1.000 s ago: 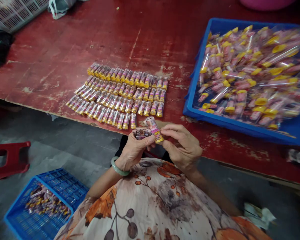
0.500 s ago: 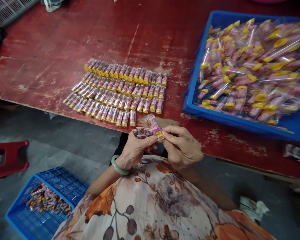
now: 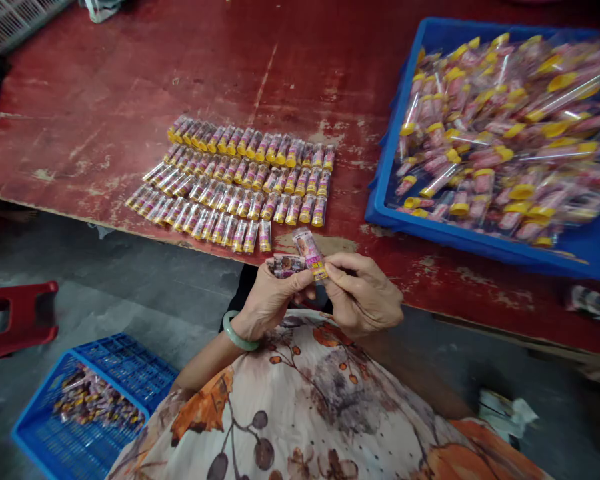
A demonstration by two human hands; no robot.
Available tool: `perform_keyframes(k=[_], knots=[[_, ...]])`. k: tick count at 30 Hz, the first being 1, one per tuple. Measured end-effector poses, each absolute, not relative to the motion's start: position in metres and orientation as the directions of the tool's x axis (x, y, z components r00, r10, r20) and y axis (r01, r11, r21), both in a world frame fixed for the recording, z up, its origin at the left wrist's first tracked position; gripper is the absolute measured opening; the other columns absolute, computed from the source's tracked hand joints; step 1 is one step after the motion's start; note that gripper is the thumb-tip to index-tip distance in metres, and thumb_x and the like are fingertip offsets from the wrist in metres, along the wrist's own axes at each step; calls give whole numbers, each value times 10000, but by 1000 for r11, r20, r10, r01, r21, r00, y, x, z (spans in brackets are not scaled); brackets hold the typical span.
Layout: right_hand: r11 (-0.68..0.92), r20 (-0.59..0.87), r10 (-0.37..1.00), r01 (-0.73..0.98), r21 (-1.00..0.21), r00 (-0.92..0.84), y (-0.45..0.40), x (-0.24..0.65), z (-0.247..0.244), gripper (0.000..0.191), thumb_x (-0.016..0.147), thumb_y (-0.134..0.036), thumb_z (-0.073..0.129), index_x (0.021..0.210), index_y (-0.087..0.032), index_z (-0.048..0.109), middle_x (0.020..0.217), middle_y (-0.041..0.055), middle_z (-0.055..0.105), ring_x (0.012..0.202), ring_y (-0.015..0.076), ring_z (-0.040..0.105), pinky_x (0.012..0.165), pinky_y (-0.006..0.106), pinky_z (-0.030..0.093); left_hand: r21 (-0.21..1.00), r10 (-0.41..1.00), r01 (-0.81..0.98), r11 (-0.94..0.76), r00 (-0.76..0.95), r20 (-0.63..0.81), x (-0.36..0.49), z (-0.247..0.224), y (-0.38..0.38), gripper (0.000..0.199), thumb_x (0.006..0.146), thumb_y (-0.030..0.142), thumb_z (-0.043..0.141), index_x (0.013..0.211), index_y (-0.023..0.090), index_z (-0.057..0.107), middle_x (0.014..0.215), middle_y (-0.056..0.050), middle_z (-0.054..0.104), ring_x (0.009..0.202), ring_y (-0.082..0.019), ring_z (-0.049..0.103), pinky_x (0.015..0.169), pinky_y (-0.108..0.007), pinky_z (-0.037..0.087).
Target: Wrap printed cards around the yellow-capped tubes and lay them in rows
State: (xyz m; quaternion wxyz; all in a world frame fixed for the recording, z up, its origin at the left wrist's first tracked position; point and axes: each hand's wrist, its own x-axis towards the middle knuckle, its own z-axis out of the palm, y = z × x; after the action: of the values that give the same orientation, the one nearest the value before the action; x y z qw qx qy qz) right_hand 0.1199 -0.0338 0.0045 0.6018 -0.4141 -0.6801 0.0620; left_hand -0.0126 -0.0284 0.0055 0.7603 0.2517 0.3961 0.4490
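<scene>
We pinch a clear tube (image 3: 309,255) in the fingers (image 3: 343,270) of our right hand (image 3: 363,298), and our left hand (image 3: 271,305) holds a flat packet (image 3: 285,265) tight, both up close, maybe to see well, by the front edge of the table (image 3: 105,143), just below neat rows of tubes (image 3: 235,190).

The person's left hand (image 3: 270,307) and right hand (image 3: 365,297) sit at the edge of the red wooden table (image 3: 130,87). Just ahead, rows of wrapped tubes (image 3: 235,183) stand in the way; to the right, a blue tray (image 3: 380,207) blocks passage. A strip of worn tabletop runs between them. Below, a blue crate (image 3: 45,427) sits on the floor at left.
</scene>
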Motion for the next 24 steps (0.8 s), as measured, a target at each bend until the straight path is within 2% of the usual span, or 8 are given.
perform_keyframes(k=[12, 14, 17, 20, 22, 24], knots=[[662, 802, 597, 561, -497, 6, -37, 122, -6, 375, 762, 23, 616, 1031, -231, 680, 929, 67, 668, 807, 174, 651, 665, 298, 550, 724, 881, -505, 470, 312, -355, -13, 1, -28, 303, 684, 376, 807, 656, 130, 632, 531, 5, 591, 477, -76, 518, 442, -190, 324], [665, 784, 621, 532, -524, -4, -36, 126, -5, 365, 768, 8, 610, 1035, -231, 679, 940, 66, 671, 824, 174, 654, 677, 293, 551, 731, 885, -500, 465, 297, -360, -15, 1, -26, 314, 670, 384, 814, 659, 129, 630, 529, 6, 586, 473, -74, 507, 436, -189, 314], [575, 592, 802, 370, -730, -78, -28, 137, -1, 288, 779, -64, 623, 1011, -224, 683, 969, 65, 682, 822, 173, 654, 686, 297, 545, 770, 894, -456, 447, 247, -373, -21, 0, -21, 339, 638, 403, 828, 653, 127, 632, 516, 6, 579, 447, -65, 472, 423, -195, 292], [246, 237, 967, 113, -963, -88, -13, 146, 4, 221, 800, -212, 659, 1019, -227, 680, 961, 53, 701, 739, 153, 642, 625, 277, 527, 829, 901, -361, 427, 245, -357, -26, 1, -14, 361, 618, 417, 832, 605, 125, 621, 493, 3, 567, 420, -57, 435, 413, -203, 269], [21, 24, 997, -35, -999, -78, -2, 145, 7, 278, 745, -281, 733, 1011, -220, 680, 923, 44, 713, 735, 150, 648, 624, 263, 526, 859, 897, -295, 417, 283, -339, -27, 0, -11, 360, 624, 409, 828, 579, 121, 617, 488, 0, 567, 411, -50, 418, 412, -205, 263], [-119, -107, 989, -118, -986, -102, 8, 140, 11, 368, 641, -283, 813, 977, -204, 687, 881, 38, 717, 772, 159, 660, 669, 262, 535, 874, 897, -270, 403, 307, -319, -27, 0, -6, 339, 626, 392, 829, 588, 119, 630, 488, 5, 564, 408, -48, 412, 410, -206, 266]])
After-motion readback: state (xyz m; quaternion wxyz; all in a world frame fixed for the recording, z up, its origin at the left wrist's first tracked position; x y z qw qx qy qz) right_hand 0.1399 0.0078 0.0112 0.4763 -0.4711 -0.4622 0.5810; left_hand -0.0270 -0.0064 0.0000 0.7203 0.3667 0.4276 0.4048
